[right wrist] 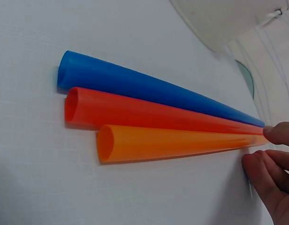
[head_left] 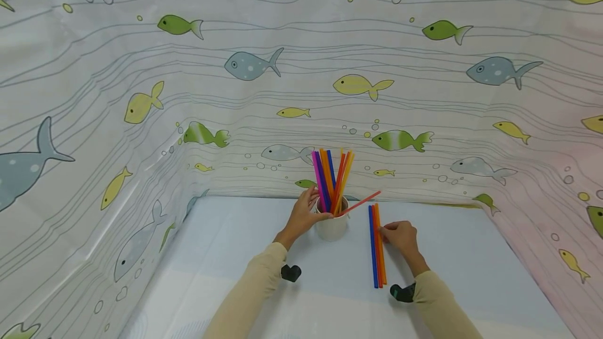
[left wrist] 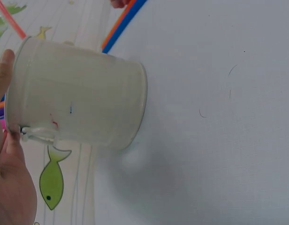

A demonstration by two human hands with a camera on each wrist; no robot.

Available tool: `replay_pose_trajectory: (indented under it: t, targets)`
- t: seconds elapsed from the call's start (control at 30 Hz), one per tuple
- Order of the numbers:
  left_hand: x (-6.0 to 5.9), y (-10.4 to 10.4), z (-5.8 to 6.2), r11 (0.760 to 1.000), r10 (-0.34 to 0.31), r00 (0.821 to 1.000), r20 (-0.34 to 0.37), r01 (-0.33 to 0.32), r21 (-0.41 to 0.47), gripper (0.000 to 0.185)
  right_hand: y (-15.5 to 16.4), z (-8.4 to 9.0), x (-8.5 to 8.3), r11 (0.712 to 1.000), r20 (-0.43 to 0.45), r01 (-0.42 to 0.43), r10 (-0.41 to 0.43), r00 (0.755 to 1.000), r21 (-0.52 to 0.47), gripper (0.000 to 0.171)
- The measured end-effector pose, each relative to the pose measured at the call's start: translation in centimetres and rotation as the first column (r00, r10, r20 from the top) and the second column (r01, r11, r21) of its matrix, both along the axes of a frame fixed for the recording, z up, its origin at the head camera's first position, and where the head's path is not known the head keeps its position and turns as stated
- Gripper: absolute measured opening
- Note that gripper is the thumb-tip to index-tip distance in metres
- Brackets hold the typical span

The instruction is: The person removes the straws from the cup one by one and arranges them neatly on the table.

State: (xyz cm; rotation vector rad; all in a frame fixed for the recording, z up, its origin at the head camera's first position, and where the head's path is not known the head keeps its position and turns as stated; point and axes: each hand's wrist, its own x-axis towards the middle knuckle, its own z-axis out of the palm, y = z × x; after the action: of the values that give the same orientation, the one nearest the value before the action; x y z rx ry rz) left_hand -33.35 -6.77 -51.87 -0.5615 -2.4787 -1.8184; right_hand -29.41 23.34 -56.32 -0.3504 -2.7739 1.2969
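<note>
Right hand (head_left: 399, 237) fingertips pinch three straws (head_left: 377, 252) on open table; left hand (head_left: 303, 215) grips cup (head_left: 332, 226) rim.

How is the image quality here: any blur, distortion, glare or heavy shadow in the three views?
Head view: even soft light, sharp, wide-angle bending of the fish-print cloth walls. Left wrist view: tilted sideways, the white cup slightly soft with a faint shadow beside it. Right wrist view: near ends of the blue, red and orange straws are crisp, while the right hand's fingertips are blurred; no glare.
</note>
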Motion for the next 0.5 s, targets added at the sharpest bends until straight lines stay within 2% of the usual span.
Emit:
replay_pose_trajectory:
  t: [0.17,0.33,0.5]
  targets:
    - [0.1,-0.1,0.0,1.000,-0.009,1.000,-0.004,0.009,0.006,0.099,0.2,1.0,-0.1,1.000,-0.036,0.007,-0.007,0.999,0.000,0.031]
    - [0.1,-0.1,0.0,1.000,-0.003,1.000,-0.011,0.004,0.012,0.098,-0.3,3.2,-0.7,0.997,-0.079,0.008,-0.013,0.997,-0.071,0.031]
    - [0.1,-0.1,-0.1,1.000,-0.006,1.000,-0.018,0.006,0.011,0.099,-1.2,5.1,-1.7,0.997,-0.187,-0.029,0.014,0.982,-0.073,0.031]
